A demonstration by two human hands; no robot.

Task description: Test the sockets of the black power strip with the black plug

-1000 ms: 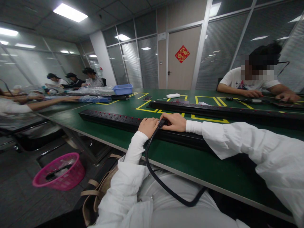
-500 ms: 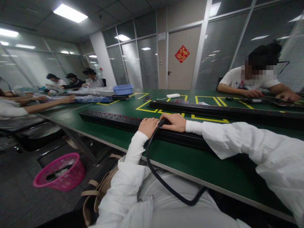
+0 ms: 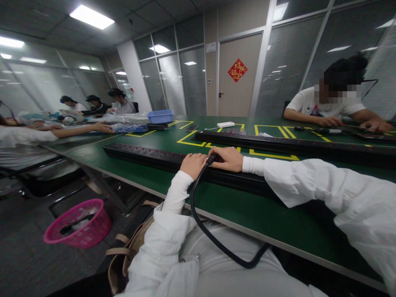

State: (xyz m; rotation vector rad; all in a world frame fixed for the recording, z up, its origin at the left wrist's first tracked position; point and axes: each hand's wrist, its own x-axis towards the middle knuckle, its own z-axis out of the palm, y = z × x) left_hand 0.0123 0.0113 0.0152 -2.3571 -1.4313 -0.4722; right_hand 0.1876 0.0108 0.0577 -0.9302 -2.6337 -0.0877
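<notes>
A long black power strip (image 3: 148,154) with a row of small red parts lies along the near side of the green table. Around its middle, my right hand (image 3: 227,159) is closed on the plug end of a thick black cable (image 3: 198,218). The cable curves down over the table edge to my lap and back up to the right. My left hand (image 3: 193,166) rests over the strip beside the plug, fingers bent together; what lies under its fingertips is hidden.
Beyond lies a second black power strip (image 3: 278,143). A white device (image 3: 225,124), a blue bin (image 3: 160,116) and yellow tape are on the green table (image 3: 173,194). A pink basket (image 3: 78,231) stands on the floor. People sit left and right.
At the left, another person's outstretched arm has moved further right towards the blue plastic-wrapped items. My hands and the cable have hardly moved.
</notes>
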